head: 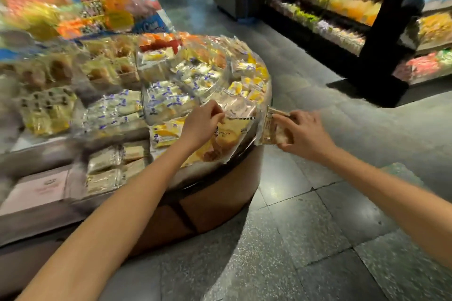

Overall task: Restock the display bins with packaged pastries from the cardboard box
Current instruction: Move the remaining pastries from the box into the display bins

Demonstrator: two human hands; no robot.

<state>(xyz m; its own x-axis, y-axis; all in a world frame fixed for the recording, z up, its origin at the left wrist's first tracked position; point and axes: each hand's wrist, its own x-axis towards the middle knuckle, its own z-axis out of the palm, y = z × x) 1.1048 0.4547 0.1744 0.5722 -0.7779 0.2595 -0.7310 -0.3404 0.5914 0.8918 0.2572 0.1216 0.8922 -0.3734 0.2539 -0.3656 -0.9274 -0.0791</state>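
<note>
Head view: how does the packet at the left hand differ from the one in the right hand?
The yellow-printed packet lies flat in the front bin; the brown packet stands on edge outside the bin's rim, in the air. The left hand only pinches the yellow-printed packet's top edge; the right hand grips the brown packet whole. Both are film-wrapped pastries.

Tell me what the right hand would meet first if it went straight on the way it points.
Likely the display bin's rim, just beyond the packet the right hand grips; depth is unclear.
</note>
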